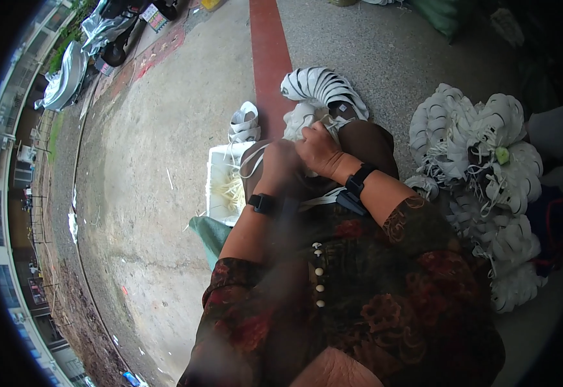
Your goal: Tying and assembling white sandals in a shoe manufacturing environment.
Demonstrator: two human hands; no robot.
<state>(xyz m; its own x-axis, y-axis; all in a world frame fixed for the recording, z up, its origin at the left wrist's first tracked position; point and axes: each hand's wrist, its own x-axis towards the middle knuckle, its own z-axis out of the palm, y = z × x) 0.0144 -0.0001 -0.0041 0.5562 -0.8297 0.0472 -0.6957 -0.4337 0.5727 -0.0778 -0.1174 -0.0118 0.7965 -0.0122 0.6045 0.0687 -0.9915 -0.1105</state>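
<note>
White shoe upper (299,121): at the far edge of the lap (377,138), just beyond the fingers, partly covered by them.
Right hand (320,149): fingers curled, thumb and forefinger closed on the upper; whether on its edge or a lace cannot be told.
Left hand (280,166): blurred, bent inward, touching or almost touching the right; its fingertips are hidden, so its grip cannot be told.
White lace (248,174): looped out to the left of the left hand, over the near knee.
Upper's direction: mostly hidden; its long axis and toe cannot be made out.
Row of white uppers (326,87): nested, curving rightward beyond the lap's far edge.
White box (211,184): left of the lap, pale strands (231,193) inside.
Small stack of uppers (244,122): just beyond the box's far edge.
Large pile of uppers (487,161): right of the lap.
</note>
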